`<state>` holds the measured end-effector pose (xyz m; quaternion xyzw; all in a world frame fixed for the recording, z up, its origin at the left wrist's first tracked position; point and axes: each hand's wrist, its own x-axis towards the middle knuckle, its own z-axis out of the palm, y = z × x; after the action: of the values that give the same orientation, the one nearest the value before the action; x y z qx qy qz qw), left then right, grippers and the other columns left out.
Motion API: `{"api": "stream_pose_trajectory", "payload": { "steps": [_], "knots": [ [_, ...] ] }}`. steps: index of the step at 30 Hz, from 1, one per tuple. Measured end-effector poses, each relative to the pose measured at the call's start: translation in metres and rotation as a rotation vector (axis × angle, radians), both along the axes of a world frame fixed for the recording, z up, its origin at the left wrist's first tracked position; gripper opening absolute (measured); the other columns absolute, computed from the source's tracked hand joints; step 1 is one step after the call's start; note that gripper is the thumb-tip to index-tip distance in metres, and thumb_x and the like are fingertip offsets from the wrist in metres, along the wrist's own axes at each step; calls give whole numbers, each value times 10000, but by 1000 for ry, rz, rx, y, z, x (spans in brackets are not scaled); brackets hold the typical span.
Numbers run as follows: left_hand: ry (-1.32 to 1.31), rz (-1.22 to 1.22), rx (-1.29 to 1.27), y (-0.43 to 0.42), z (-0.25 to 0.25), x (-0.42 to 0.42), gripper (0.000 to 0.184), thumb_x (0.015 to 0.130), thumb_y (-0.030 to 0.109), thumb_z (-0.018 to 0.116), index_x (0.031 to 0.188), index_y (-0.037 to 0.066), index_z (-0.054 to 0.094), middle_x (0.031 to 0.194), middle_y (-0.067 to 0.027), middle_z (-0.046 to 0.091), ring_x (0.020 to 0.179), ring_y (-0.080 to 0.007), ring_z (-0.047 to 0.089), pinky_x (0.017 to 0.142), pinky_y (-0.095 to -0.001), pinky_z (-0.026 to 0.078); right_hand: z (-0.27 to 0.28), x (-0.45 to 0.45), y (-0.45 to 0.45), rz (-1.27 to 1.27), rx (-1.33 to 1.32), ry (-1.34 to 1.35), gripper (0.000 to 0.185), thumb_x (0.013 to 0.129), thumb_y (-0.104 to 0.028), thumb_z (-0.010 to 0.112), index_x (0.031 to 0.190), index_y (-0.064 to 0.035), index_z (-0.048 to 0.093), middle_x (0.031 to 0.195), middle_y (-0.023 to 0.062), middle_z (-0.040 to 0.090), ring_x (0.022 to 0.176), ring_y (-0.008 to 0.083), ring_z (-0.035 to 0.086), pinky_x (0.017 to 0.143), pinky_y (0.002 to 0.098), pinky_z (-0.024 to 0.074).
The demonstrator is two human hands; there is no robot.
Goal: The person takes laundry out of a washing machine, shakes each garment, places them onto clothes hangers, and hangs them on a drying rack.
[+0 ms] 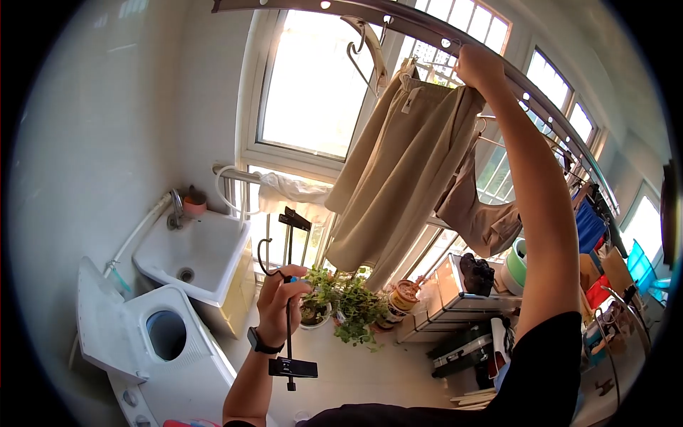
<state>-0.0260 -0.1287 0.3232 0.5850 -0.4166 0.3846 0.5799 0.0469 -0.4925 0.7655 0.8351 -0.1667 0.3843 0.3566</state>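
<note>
My left hand (281, 306) is closed around the middle of a black clip hanger (293, 368), which has a clip at each end and a hook pointing up and left. Beige trousers (398, 164) hang from the metal drying rail (413, 21). At their waistband, just under the rail, is my raised right hand (478, 67); its fingers are closed, and what they grip is too small to make out. A pale hanger (373, 46) hangs to the left of the trousers.
At the left are a white sink (199, 249) and a washing machine (171, 356) with its lid up. Potted plants (348, 302) stand below the trousers. More clothes (484, 213) hang at the right, above a drawer cabinet (448, 292).
</note>
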Motion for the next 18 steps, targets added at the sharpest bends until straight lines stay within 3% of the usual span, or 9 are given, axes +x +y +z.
{"api": "stream_pose_trajectory", "payload": {
  "steps": [2, 3, 6, 8, 11, 14, 16, 17, 18],
  "knots": [
    [-24, 18, -29, 2, -3, 5, 249, 884, -133, 536, 1003, 51, 653, 1159, -137, 669, 751, -166, 590, 652, -284, 501, -3, -7, 8, -92, 83, 52, 284, 882, -140, 669, 1139, -37, 730, 1172, 190, 734, 1096, 351, 717, 929, 488, 590],
    [10, 14, -11, 5, -5, 4, 237, 891, -125, 543, 1004, 52, 653, 1157, -141, 669, 794, -194, 615, 679, -300, 515, -9, -5, 11, -85, 64, 48, 264, 877, -112, 665, 1118, -42, 747, 1164, 189, 734, 1098, 353, 715, 930, 493, 589],
    [67, 10, 24, 11, -6, 4, 203, 910, -102, 564, 1007, 54, 649, 1151, -151, 670, 915, -270, 670, 757, -347, 546, -14, 7, 6, -49, 2, 39, 325, 872, -280, 781, 1078, -37, 718, 1075, 180, 754, 1025, 349, 732, 863, 470, 603],
    [60, 9, 20, 11, -7, 9, 184, 919, -90, 576, 1009, 55, 644, 1145, -156, 670, 984, -312, 680, 804, -375, 553, -19, 11, 2, -58, -24, 65, 242, 863, -195, 740, 1035, -26, 741, 1081, 193, 749, 1030, 352, 729, 874, 476, 599],
    [51, 38, 37, 15, -5, 14, 166, 918, -88, 586, 1002, 50, 628, 1135, -156, 670, 982, -308, 676, 818, -380, 550, -24, 17, 6, -23, -62, 93, 170, 851, -115, 704, 984, -31, 767, 1047, 184, 754, 1029, 353, 728, 886, 471, 599],
    [11, 99, 37, 17, 2, 35, 131, 939, -75, 585, 993, 41, 612, 1127, -163, 669, 975, -312, 679, 823, -376, 554, -40, 1, 16, 132, -86, 29, 175, 873, -216, 774, 967, -69, 777, 988, 140, 764, 946, 309, 741, 792, 481, 580],
    [-24, 137, -8, 16, 22, 63, 103, 986, -52, 547, 997, 34, 603, 1107, -173, 671, 966, -313, 687, 824, -370, 561, -69, -35, 44, 363, -194, 13, 273, 913, -267, 761, 1142, -118, 765, 1028, 96, 766, 986, 285, 729, 870, 419, 556],
    [-23, 146, -27, 14, 31, 85, 94, 996, -36, 538, 1005, 32, 602, 1108, -177, 676, 985, -311, 690, 828, -365, 561, -93, -53, 58, 504, -347, -25, 275, 941, -242, 733, 1193, -133, 732, 1061, 77, 749, 1031, 255, 703, 914, 412, 527],
    [-26, 161, -18, 13, 46, 104, 88, 1010, -11, 521, 1014, 29, 599, 1110, -169, 683, 1001, -315, 693, 835, -372, 559, -118, -75, 74, 655, -304, 44, 255, 945, -216, 731, 1185, -131, 717, 1066, 64, 727, 1041, 231, 671, 926, 404, 509]
  ]
}}
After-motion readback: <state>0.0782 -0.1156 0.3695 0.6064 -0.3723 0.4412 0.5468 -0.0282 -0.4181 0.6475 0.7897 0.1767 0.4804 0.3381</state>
